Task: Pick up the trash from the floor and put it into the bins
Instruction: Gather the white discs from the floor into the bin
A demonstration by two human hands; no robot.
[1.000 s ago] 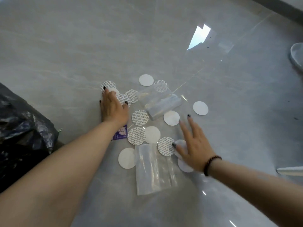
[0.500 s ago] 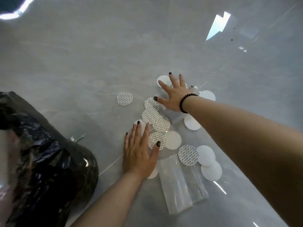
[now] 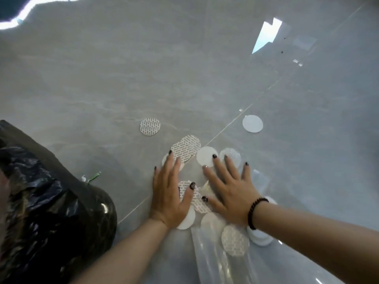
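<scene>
Nearest, at the bottom edge: a clear plastic bag [image 3: 215, 261] lying flat on the glossy grey floor [image 3: 102, 89], wrinkled and see-through, with a printed round disc [image 3: 234, 240] resting on its upper end and a small stack of plain white discs [image 3: 260, 236] just to the right. To the left, a black trash bag [image 3: 45, 201], crumpled and shiny, with a small green scrap [image 3: 93, 177] beside it. Just beyond the clear bag, both hands palm down and side by side on a pile of thin round discs: left hand [image 3: 170, 193] flat with fingers straight and close together, thumb out over a printed disc [image 3: 189, 193]; right hand [image 3: 229, 191] flat with fingers spread, a dark bead bracelet [image 3: 255, 212] at the wrist, fingertips on a plain white disc [image 3: 206, 155]. Nothing pinched or gripped by either hand. Past the fingertips, two overlapping printed discs [image 3: 185, 148], white with rows of small grey marks. Farther out, one printed disc [image 3: 150, 126] lying alone on the left, and one plain white disc [image 3: 252, 123] alone on the right, near a tile seam.
</scene>
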